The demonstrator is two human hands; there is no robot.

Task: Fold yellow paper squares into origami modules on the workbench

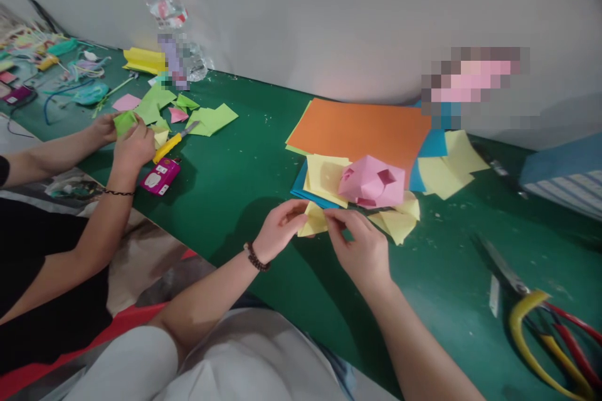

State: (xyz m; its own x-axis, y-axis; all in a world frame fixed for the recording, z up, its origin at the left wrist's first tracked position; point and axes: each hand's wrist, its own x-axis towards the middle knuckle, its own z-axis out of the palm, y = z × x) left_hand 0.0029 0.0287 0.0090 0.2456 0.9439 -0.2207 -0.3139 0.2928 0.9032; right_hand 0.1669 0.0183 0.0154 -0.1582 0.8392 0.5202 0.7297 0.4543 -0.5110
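Between my two hands is a small folded piece of yellow paper (pixel 314 219), held a little above the green table. My left hand (pixel 283 229) pinches its left side between thumb and fingers. At its right corner, the thumb and fingertips of my right hand (pixel 360 247) are closed on the paper. Just beyond my hands stands a pink folded-paper ball (pixel 371 183) with openings in its sides. Yellow paper squares (pixel 325 177) lie to its left on blue paper (pixel 301 183). More folded yellow pieces (pixel 399 220) rest beside my right hand.
Orange sheets (pixel 367 125) lie at the back by the wall. Scissors (pixel 522 291) with yellow handles and a red-handled tool (pixel 571 329) are at right, near a blue box (pixel 564 169). At left, a co-worker's hands (pixel 134 141) fold green paper near a yellow cutter (pixel 168 147).
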